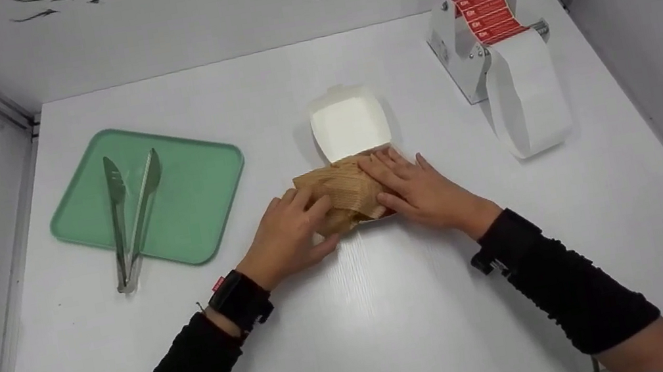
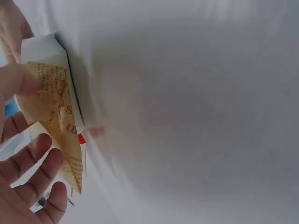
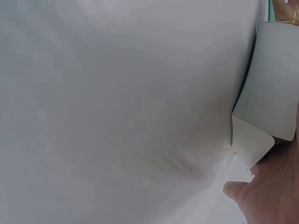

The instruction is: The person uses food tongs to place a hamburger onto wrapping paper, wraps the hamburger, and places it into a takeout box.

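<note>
A small white clamshell carton [image 1: 351, 126] stands on the table with its lid folded back. Brown printed wrapping paper [image 1: 345, 189] bunches up in its base and sticks out on the left. My left hand [image 1: 295, 228] pinches the paper's left flap [image 2: 65, 116] between thumb and finger, the other fingers loosely bent. My right hand [image 1: 425, 190] lies over the carton's right side, fingers extended and pressing on the paper. From the right wrist, the carton's white outer wall [image 3: 268, 79] shows beside the hand. Whatever the paper covers is hidden.
On the left lies a green tray [image 1: 191, 221] with metal tongs [image 1: 139, 213] across it, their joined end past its edge. A label dispenser [image 1: 464, 58] with red labels [image 1: 487, 15] and a hanging white strip [image 1: 541, 99] stands back right. Panels wall the table.
</note>
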A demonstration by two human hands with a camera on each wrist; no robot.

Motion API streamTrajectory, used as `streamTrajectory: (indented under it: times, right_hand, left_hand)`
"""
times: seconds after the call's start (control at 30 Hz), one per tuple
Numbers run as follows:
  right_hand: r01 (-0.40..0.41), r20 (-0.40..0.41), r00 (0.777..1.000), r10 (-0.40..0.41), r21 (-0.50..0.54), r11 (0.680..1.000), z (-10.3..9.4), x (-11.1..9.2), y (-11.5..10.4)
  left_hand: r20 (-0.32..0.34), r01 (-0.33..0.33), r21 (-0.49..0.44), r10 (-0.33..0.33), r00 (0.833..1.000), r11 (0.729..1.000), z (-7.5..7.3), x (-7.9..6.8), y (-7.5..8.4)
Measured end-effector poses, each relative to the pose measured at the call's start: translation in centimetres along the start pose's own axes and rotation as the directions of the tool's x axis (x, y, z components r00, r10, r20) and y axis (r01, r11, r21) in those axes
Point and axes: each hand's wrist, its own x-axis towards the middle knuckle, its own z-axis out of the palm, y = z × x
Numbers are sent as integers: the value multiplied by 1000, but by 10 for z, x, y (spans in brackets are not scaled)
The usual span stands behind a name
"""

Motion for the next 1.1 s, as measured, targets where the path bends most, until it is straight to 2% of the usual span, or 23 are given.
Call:
streamTrajectory:
  times: [0.1,0.2,0.3,0.43,0.63,0.77,0.9,0.97,1.03,1.1]
  right_hand:
    - [-10,-4,1000,10,-20,1000,1,0,-1]
    - [-9,-8,1000,9,-25,1000,1,-1,-2]
    - [-5,-3,1000,5,-19,1000,0,-1,-2]
    - [1,16,1000,-1,-12,1000,0,0,-2]
    - [32,11,999,-32,9,999,2,1,-1]
    - [57,7,998,-58,67,996,3,0,0]
    - [75,8,997,-77,104,992,3,1,1]
    - [71,16,997,-73,113,991,2,0,0]
    - [67,23,997,-70,115,991,1,0,0]
    - [56,29,998,-60,117,992,1,0,0]
  left_hand:
    - [-9,-42,6,42,999,999,6,-7,1]
    - [-79,-114,21,116,990,993,10,-6,5]
    - [-124,-164,-5,162,979,986,6,2,7]
    - [-123,-235,-35,229,966,971,1,17,12]
    - [-130,-291,36,293,947,956,9,35,19]
    - [-99,-289,22,290,952,957,12,40,20]
    - [-20,-281,-50,280,960,958,4,45,16]
    - [34,-293,-84,297,954,952,-1,45,12]
    - [82,-316,-119,327,942,941,-5,44,8]
    - [106,-345,-113,357,928,932,-7,42,5]
